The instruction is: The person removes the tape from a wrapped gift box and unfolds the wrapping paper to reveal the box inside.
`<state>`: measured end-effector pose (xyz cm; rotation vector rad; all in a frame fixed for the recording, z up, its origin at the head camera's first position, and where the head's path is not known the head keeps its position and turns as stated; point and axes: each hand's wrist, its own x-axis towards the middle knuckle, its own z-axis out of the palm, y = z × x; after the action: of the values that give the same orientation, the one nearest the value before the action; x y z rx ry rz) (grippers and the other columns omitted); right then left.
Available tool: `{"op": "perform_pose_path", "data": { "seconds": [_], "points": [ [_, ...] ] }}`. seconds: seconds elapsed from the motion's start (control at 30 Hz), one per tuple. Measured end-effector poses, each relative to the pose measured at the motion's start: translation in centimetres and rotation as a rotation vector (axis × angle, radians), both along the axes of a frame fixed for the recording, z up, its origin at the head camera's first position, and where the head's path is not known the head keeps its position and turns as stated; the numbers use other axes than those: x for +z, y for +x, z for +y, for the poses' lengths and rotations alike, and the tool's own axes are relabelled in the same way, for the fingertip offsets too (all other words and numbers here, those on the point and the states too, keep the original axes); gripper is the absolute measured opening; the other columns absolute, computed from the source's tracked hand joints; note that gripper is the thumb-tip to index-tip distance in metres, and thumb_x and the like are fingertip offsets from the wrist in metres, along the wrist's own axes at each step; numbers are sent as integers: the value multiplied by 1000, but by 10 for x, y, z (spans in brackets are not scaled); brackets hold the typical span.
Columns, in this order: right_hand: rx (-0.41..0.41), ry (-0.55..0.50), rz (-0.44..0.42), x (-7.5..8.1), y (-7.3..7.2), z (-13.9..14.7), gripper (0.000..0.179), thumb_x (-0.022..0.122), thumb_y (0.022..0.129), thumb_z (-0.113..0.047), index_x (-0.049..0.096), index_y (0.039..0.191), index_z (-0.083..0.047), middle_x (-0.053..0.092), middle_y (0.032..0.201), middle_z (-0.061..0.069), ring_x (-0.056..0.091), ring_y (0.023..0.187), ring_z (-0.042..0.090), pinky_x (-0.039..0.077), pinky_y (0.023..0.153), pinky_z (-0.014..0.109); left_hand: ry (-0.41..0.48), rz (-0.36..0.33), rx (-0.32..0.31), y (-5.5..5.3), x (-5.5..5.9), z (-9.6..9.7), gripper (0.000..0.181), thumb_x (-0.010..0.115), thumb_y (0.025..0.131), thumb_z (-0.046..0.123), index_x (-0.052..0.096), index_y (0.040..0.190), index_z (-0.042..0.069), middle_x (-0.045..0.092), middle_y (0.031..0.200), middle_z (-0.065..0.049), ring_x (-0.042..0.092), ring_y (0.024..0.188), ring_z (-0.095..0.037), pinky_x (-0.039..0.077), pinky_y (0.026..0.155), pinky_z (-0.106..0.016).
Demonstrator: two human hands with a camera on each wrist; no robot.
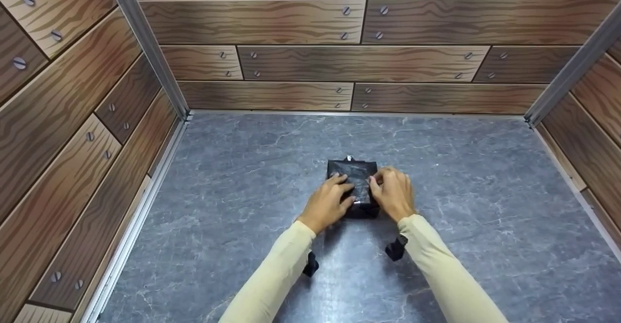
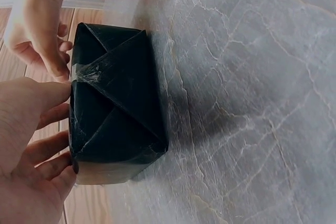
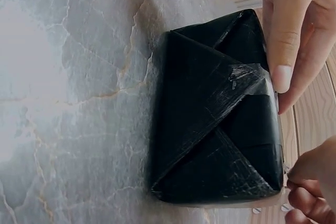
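A box-shaped package wrapped in black sits on the grey marbled surface. Its near end shows crossing triangular folds, with a patch of clear tape at the top edge. My left hand rests spread on the left part of its top; in the right wrist view the left thumb lies over the tape. At the right top edge is my right hand, fingers curled, thumb and forefinger pinching at the wrapping. What lies between those fingertips is hidden.
Wood-patterned panels stand behind the surface and on both sides, with metal strips at the corners. A small shiny bit sticks up behind the package. Black wrist mounts hang under the sleeves.
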<state>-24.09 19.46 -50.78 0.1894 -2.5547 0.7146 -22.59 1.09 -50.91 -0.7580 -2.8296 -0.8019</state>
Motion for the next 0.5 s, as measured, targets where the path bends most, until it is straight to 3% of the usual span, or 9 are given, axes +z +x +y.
{"op": "perform_pose_path", "data": {
  "seconds": [0.2, 0.5],
  "points": [
    [-36, 15, 48, -4, 1, 4, 11, 69, 79, -13, 70, 72, -5, 64, 72, 7, 61, 68, 29, 43, 66, 45, -4, 16, 0, 0, -1, 2, 38, 62, 92, 29, 63, 124, 9, 50, 138, -9, 40, 132, -30, 35, 107, -39],
    [-84, 3, 31, -6, 4, 9, 11, 67, 79, -12, 71, 75, -3, 63, 74, 8, 59, 72, 31, 41, 70, 45, 4, 25, 2, 2, -1, 1, 38, 63, 91, 29, 64, 122, 8, 51, 137, -11, 41, 132, -30, 34, 108, -39]
  ]
}}
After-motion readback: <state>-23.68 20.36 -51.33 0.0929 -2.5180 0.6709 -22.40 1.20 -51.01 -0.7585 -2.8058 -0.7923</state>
